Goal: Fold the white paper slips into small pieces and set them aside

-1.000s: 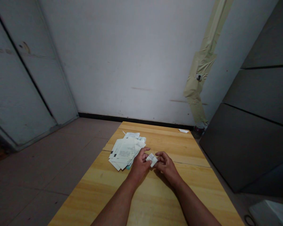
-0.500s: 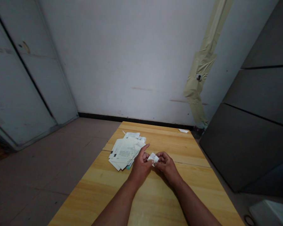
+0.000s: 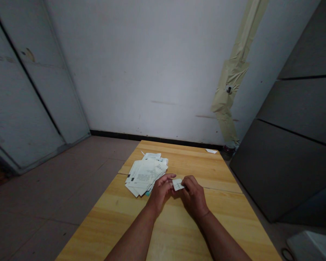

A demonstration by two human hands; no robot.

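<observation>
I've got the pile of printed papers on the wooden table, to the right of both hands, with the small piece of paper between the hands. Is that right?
Not quite: the head view shows the pile of printed papers on the wooden table to the left of both hands, not the right. The small piece of paper is between the left hand and right hand.

A small, four-sided piece of white paper (image 3: 178, 184) bears faint dark print too small to read. Pinched at its right edge, it sits slightly aslant, right of the paper pile (image 3: 144, 175), apart from it.
</observation>
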